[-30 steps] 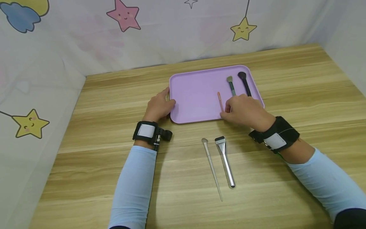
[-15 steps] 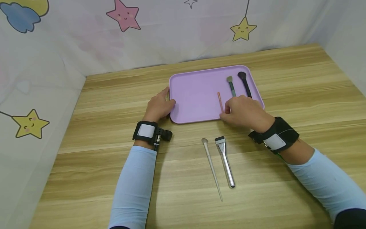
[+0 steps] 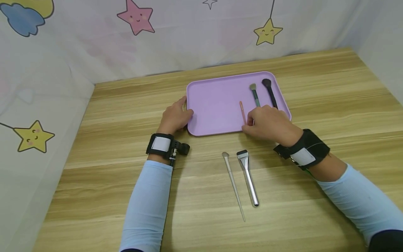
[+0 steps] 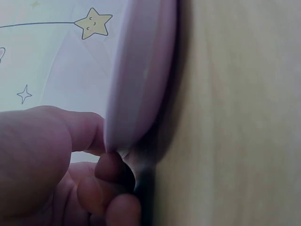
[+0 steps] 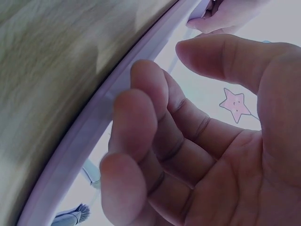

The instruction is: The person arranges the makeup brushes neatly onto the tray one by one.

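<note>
no visible shift since second ago. left hand (image 3: pixel 175 116) pinches purple tray (image 3: pixel 214 105). right hand (image 3: pixel 269 123) stays by pink brush (image 3: pixel 242 110), thumb and fingertips apart; pink brush lies in purple tray, judged released. silver brush (image 3: pixel 249 178), thin brush (image 3: pixel 233 182) lie bodyward of right hand.

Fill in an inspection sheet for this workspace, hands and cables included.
Surface: wood-grain table.
Job's things: purple tray bearing black brush, green brush and orange brush; pale brush and silver brush on the table.
Clutter: nothing seen.
Hands: left hand holds the tray's rim; right hand, thumb apart from fingers, hides the orange brush's near end, contact unclear.
Cables: green bit, possibly cable, by the right wrist strap.
Surroundings: backdrop printed with stars.
</note>
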